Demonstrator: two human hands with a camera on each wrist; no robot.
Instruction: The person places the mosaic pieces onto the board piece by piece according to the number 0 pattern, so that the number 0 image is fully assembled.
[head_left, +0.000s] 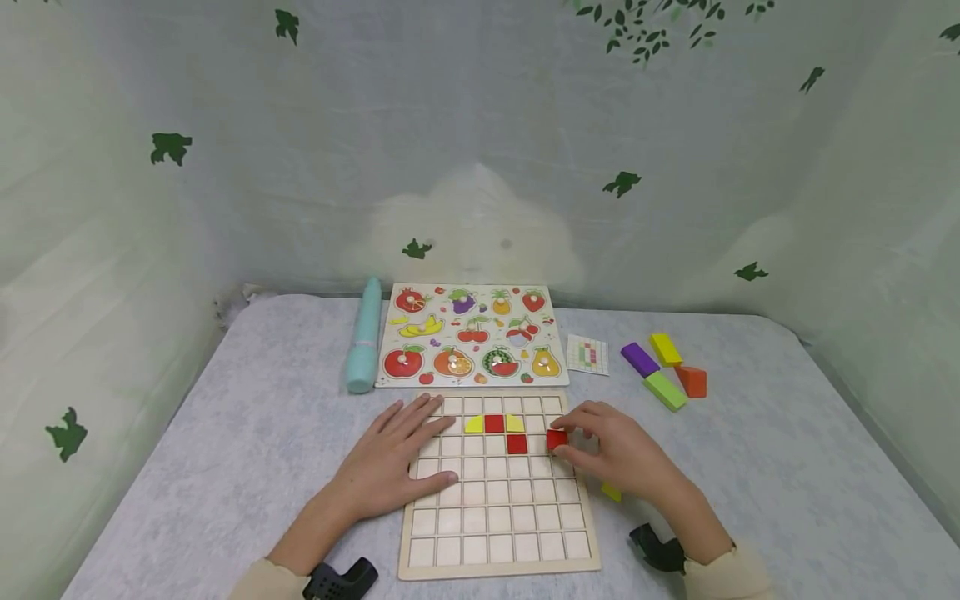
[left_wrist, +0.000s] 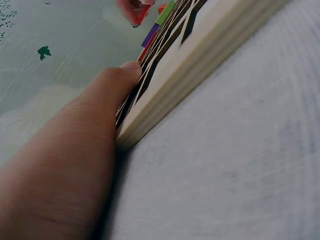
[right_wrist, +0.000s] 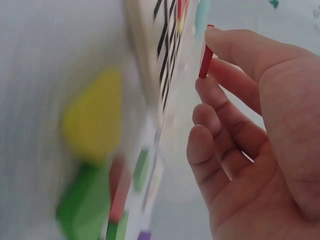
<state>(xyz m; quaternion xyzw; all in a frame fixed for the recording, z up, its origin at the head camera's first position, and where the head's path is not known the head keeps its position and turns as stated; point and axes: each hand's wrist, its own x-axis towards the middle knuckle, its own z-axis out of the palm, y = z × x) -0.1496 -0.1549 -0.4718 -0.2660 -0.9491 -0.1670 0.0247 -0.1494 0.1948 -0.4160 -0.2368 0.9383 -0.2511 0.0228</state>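
Observation:
A wooden grid board point(head_left: 502, 571) lies on the table. My left hand point(head_left: 386, 471) rests on its left side with fingers spread; the left wrist view shows the thumb point(left_wrist: 117, 82) along the board's edge. Between thumb and fingertips, my right hand point(head_left: 630, 454) pinches a thin red square tile point(head_left: 557, 439) over the right part of the grid. In the right wrist view that tile point(right_wrist: 205, 60) appears edge-on, the other fingers loosely bent. Set in the grid's upper rows are a red tile point(head_left: 494, 423) between two yellow rounded pieces point(head_left: 474, 425), and another red tile point(head_left: 517, 444) one row lower.
Behind the board lies a fruit puzzle point(head_left: 442, 333), a teal rolled item point(head_left: 363, 342) to its left. A small pattern card point(head_left: 588, 356) lies at its right. Farther right are purple point(head_left: 640, 360), yellow, green and orange blocks. A yellow piece point(head_left: 611, 492) lies beneath my right hand.

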